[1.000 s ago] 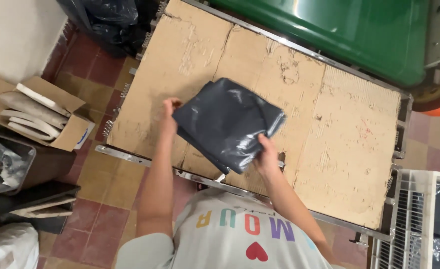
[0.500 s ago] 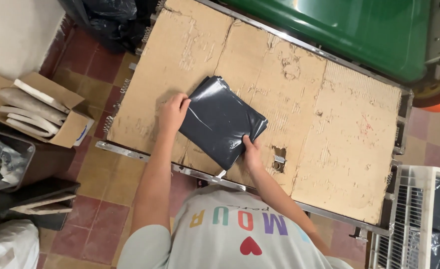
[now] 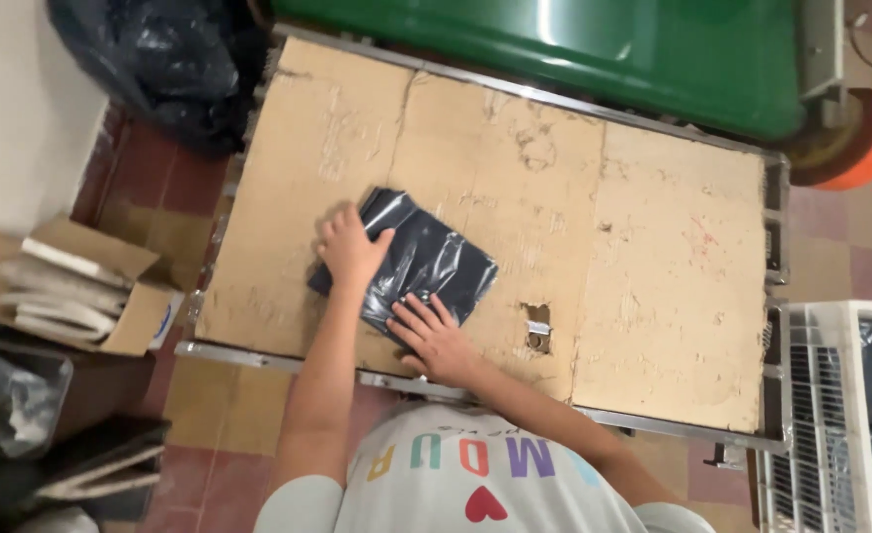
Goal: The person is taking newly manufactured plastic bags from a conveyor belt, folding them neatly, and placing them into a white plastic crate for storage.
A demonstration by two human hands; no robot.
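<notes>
Here, a folded black plastic bag (image 3: 421, 265) lies flat on a worn, cardboard-covered metal-framed table (image 3: 653, 286), near its front edge. The left hand (image 3: 350, 249) presses on the bag's upper left corner, fingers spread and flat, gripping nothing. The right hand (image 3: 436, 339) rests open, palm down, on the bag's lower edge. Behind the table stands a large green bin (image 3: 594, 49); an open cardboard box (image 3: 80, 286) sits on the floor to the left.

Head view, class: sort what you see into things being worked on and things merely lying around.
In hand: folded black plastic bag, left hand, right hand, cardboard-topped table.

Lying about: green bin, open cardboard box, white crate, full black sack.
</notes>
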